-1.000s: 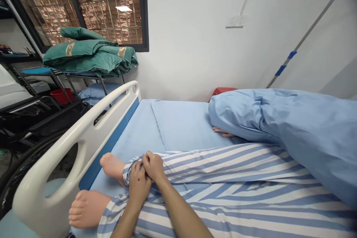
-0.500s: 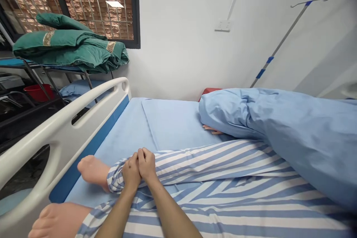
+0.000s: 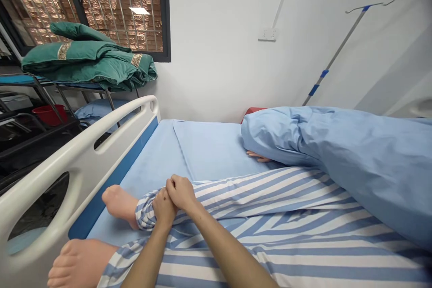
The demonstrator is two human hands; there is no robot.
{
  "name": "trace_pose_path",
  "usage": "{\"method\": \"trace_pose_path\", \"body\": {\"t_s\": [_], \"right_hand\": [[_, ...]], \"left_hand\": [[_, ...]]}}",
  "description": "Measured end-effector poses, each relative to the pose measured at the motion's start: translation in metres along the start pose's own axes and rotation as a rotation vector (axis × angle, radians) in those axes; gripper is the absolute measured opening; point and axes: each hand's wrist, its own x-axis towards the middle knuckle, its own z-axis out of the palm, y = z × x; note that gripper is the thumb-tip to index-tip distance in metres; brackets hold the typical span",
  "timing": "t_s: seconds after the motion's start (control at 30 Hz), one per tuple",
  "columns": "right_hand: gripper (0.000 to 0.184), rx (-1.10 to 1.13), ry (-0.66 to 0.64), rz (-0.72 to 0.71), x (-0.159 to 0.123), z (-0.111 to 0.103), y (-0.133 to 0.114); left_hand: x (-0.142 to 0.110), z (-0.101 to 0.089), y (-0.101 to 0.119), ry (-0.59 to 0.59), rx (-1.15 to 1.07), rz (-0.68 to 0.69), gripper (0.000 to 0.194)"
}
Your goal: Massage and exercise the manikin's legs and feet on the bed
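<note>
A manikin's leg in a blue-and-white striped trouser leg (image 3: 249, 193) lies along the bed, its bare foot (image 3: 118, 202) pointing left. My left hand (image 3: 164, 208) is wrapped over the lower shin, just above the trouser cuff (image 3: 143, 213). Right beside it, touching it, my right hand (image 3: 182, 192) is closed over the same shin with its fingers curled. The fingertips of both hands are partly hidden on the far side. Nearer to me lies the second leg, its bare foot (image 3: 81, 263) at lower left, beneath my forearms.
A white bed end board (image 3: 111, 130) rises at left. A bunched blue quilt (image 3: 337, 139) covers the manikin's upper part, with fingers (image 3: 258, 156) showing under its edge. Behind are folded green bedding (image 3: 91, 65), a red bucket (image 3: 50, 114) and a drip pole (image 3: 337, 51).
The view has swung right, then slightly back. My left hand's fingers, earlier laid along the shin, now curl over it; my right hand stays closed against it.
</note>
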Motion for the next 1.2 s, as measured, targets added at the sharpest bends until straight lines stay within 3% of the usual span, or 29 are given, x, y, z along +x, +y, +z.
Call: {"method": "trace_pose_path", "body": {"t_s": [0.1,0.23,0.4,0.6,0.77,0.83,0.93,1.2], "right_hand": [[0.026,-0.067,-0.074,-0.095,0.004,-0.014,0.009],[0.03,-0.017,-0.031,-0.002,0.0,-0.012,0.033],[0.033,0.136,-0.018,-0.01,-0.002,-0.006,0.046],[0.035,0.35,0.014,0.008,0.003,-0.013,0.048],[0.04,0.757,0.09,0.121,0.011,-0.018,0.053],[0.04,0.86,0.124,0.193,0.014,-0.018,0.055],[0.039,0.825,0.156,0.214,0.016,-0.017,0.058],[0.038,0.638,0.132,0.187,0.013,-0.02,0.055]], "left_hand": [[0.0,0.0,0.003,-0.005,0.016,0.012,0.021],[0.001,-0.001,0.008,0.042,0.022,0.026,0.02],[0.001,-0.008,0.013,-0.006,-0.01,-0.041,0.021],[0.02,-0.027,0.031,-0.04,-0.428,-0.058,0.018],[0.029,-0.013,0.063,0.011,-0.808,-0.179,0.014],[0.024,-0.003,0.07,0.031,-0.764,-0.167,0.015],[0.014,0.007,0.073,0.079,-0.611,-0.087,0.016],[0.011,0.008,0.068,0.068,-0.501,-0.086,0.018]]}}
